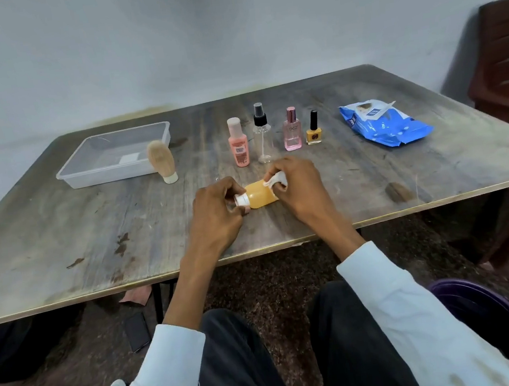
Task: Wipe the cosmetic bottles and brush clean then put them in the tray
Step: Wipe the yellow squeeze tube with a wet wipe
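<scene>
One bottle in hand, five items not yet wiped by the look of it. Orange bottle [260,194] lies on its side, held just above or on the surface [58,238] near the middle of the front edge; contact with the surface cannot be told. Left hand [217,212] is closed around the white cap end, fingers curled. Right hand [294,184] is closed on a white wipe [277,179], pressing it against the bottle's base end.

Tray [89,179] sits toward the back left corner, apparently holding nothing but a small label. Brush [163,161] stands upright just beside the tray's right front corner. Pink bottle [238,143], clear spray bottle [262,133], perfume bottle [291,129] and nail polish [313,128] stand in a row behind the hands. Blue wipes pack [383,124] lies toward the right edge.

Risks, judged:
- Left grip is on the cap only; a twisting wipe could loosen it and leak contents.
- Damp plastic may slip toward the front edge and drop to the floor.
- Upright row stands close behind the right hand; a knuckle swing could topple the spray bottle.
- Carrying toward the tray could knock the brush over.
</scene>
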